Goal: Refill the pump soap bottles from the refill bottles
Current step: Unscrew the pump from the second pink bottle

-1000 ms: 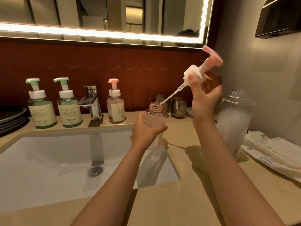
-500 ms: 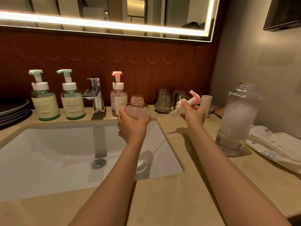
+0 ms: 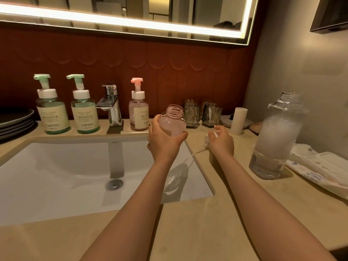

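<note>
- The left hand (image 3: 165, 146) holds the open pink bottle (image 3: 174, 119) over the sink's (image 3: 56, 166) right back corner, same as before.
- The right hand (image 3: 221, 142) grips the pump (image 3: 208, 141), now lower down, just right of the sink.

I face lit-edged mirror (image 3: 131, 19), far; red-brown scalloped wall (image 3: 169, 63) under it. White sink (image 3: 66, 176) sunk in beige table (image 3: 207, 223), my left; chrome faucet (image 3: 111, 106) behind. Grey wall (image 3: 301, 53) right.
</note>
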Demonstrator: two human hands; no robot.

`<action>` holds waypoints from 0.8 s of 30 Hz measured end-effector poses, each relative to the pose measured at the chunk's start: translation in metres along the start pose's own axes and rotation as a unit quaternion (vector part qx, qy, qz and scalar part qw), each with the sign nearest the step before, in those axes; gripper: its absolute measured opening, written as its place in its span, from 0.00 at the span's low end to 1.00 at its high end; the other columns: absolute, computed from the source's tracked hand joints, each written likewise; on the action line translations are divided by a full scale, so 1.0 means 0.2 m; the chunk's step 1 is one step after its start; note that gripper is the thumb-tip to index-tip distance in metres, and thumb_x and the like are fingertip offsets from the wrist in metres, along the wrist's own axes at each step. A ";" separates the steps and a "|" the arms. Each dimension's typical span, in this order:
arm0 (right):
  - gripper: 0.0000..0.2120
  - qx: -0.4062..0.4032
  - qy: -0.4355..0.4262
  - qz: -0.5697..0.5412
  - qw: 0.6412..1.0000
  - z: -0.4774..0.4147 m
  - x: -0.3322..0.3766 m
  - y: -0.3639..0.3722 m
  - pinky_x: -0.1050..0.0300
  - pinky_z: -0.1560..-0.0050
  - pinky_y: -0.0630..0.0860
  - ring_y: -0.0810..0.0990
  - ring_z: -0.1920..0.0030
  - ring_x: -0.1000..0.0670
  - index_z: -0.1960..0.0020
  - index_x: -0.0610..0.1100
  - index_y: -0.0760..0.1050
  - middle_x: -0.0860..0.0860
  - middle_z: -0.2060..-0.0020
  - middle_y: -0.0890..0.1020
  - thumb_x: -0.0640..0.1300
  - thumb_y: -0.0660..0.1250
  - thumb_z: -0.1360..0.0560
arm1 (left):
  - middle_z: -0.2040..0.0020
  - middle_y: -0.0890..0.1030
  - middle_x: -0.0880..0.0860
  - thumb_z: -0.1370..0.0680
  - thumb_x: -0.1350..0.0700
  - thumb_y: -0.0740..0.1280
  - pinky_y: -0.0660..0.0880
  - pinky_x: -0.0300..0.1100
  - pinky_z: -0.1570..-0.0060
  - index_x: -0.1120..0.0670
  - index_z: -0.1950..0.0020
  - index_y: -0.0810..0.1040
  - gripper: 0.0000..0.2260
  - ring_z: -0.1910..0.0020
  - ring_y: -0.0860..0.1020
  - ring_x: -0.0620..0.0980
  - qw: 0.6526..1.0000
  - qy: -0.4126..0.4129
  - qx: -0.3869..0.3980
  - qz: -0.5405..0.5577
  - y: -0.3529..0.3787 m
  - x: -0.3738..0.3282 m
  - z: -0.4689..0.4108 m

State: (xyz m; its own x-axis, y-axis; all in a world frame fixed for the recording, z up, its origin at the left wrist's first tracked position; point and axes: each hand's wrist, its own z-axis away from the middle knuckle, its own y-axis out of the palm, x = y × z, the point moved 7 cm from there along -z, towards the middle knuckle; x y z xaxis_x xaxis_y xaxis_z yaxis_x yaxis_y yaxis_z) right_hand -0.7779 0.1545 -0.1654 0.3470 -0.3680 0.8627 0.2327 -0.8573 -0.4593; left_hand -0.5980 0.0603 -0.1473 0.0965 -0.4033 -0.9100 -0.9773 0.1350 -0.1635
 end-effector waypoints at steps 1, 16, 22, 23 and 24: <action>0.16 -0.003 0.000 0.029 1.000 0.00 -0.01 0.00 0.46 0.42 0.73 0.73 0.42 0.44 0.35 0.52 0.68 0.44 0.38 0.72 0.52 0.58 0.21 | 0.31 0.67 0.51 0.36 0.50 0.78 0.68 0.56 0.36 0.49 0.28 0.60 0.41 0.33 0.66 0.53 1.000 0.003 0.004 0.000 0.01 0.00 0.00; 0.17 0.024 0.029 0.071 0.997 -0.02 -0.03 0.00 0.47 0.38 0.67 0.66 0.37 0.42 0.36 0.49 0.70 0.42 0.37 0.67 0.55 0.56 0.21 | 0.32 0.68 0.50 0.36 0.50 0.78 0.68 0.55 0.35 0.49 0.28 0.60 0.41 0.34 0.66 0.51 0.998 0.030 0.017 0.045 0.03 -0.06 0.01; 0.15 0.033 0.042 0.048 0.997 -0.02 -0.02 -0.02 0.46 0.37 0.68 0.69 0.39 0.41 0.37 0.50 0.71 0.42 0.38 0.67 0.53 0.56 0.21 | 0.32 0.68 0.51 0.36 0.49 0.78 0.70 0.50 0.36 0.49 0.28 0.60 0.41 0.34 0.67 0.51 0.996 0.037 0.021 0.073 0.02 -0.10 0.02; 0.15 0.034 0.045 0.037 0.998 -0.01 -0.02 -0.03 0.45 0.37 0.68 0.70 0.40 0.41 0.38 0.51 0.71 0.42 0.38 0.68 0.53 0.55 0.21 | 0.32 0.68 0.51 0.36 0.49 0.78 0.70 0.49 0.36 0.49 0.28 0.60 0.41 0.34 0.67 0.51 0.996 0.037 0.023 0.077 0.02 -0.11 0.02; 0.14 0.035 0.046 0.027 0.998 -0.01 -0.01 -0.04 0.44 0.37 0.69 0.70 0.41 0.40 0.38 0.51 0.71 0.42 0.39 0.68 0.53 0.55 0.21 | 0.32 0.68 0.51 0.36 0.49 0.78 0.70 0.49 0.36 0.50 0.28 0.60 0.41 0.34 0.67 0.51 0.996 0.037 0.023 0.082 0.02 -0.12 0.03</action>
State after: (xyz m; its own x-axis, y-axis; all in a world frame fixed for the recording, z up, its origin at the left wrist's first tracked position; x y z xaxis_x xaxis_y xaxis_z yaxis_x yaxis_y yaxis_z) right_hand -0.7817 0.1616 -0.1643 0.2758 -0.4469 0.8510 0.2793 -0.8099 -0.5158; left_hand -0.6034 0.0760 -0.1277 -0.0786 -0.4371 -0.8960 -0.9688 0.2454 -0.0347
